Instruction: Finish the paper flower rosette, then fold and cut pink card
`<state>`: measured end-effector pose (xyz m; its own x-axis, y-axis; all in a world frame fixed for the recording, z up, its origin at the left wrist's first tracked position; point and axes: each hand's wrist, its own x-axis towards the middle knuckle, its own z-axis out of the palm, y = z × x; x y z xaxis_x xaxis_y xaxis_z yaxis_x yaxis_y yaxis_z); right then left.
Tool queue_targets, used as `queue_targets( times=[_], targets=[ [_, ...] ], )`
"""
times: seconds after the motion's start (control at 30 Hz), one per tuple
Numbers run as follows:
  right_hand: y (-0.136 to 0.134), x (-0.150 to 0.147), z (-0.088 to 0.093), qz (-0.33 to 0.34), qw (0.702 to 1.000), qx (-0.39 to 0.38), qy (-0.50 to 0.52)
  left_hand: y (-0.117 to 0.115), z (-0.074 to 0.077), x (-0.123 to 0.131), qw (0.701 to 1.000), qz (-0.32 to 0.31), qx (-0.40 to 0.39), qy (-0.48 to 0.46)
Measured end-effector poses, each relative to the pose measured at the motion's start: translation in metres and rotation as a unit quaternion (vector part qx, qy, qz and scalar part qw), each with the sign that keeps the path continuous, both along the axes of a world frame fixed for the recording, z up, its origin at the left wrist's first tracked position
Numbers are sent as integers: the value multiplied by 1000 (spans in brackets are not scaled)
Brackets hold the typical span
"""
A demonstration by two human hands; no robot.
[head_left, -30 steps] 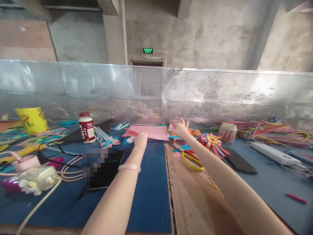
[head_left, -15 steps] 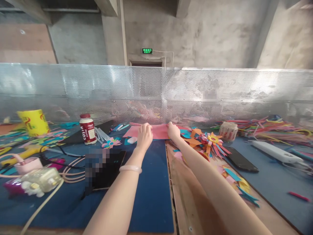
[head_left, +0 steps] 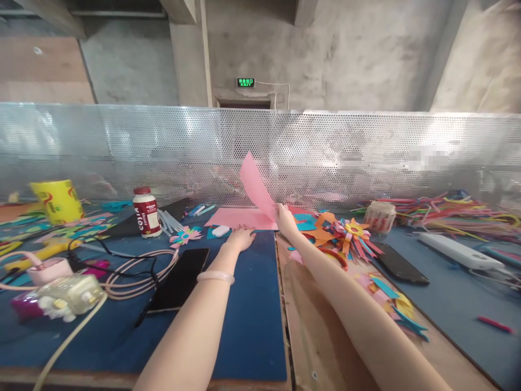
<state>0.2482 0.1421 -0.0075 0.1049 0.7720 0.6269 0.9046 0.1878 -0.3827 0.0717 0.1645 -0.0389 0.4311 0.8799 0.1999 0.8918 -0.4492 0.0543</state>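
My right hand (head_left: 286,220) pinches the lower end of a pink sheet of paper (head_left: 257,185), which stands up in a curve and leans left. Beneath it, more pink paper (head_left: 228,218) lies flat on the blue table mat; whether the two are joined I cannot tell. My left hand (head_left: 241,238) rests with its fingers out on the near edge of the flat paper, holding nothing. A small white object (head_left: 220,231) lies left of that hand. Cut orange paper (head_left: 325,221) and a paper flower (head_left: 355,231) sit just right of my right hand.
On the left are a phone (head_left: 179,279), a coiled cable (head_left: 122,279), a red-capped bottle (head_left: 145,213) and a yellow roll (head_left: 57,201). To the right lie another phone (head_left: 401,264), a glass jar (head_left: 380,217) and a white power strip (head_left: 459,251). A perforated metal screen (head_left: 317,141) stands behind.
One piece of the pink paper has been raised upright in my right hand. My left hand has come down toward me, from the paper's middle to its near edge, and its fingers have opened.
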Motion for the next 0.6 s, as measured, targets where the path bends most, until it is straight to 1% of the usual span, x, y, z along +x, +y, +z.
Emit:
queue_targets(
  times=[0.23,0.43,0.5,0.6],
  targets=[
    [-2,7,-3,-2,996,67,59,-13,11,-1,999,-9,25,-19],
    [-5,17,-9,28,989,102,103,-14,13,-2,999,-10,27,-19],
    [-9,16,-9,29,988,123,84,-14,13,-2,1000,-9,22,-16],
    [-17,12,-8,32,990,137,-2,-12,12,-2,1000,-6,16,-10]
  ],
)
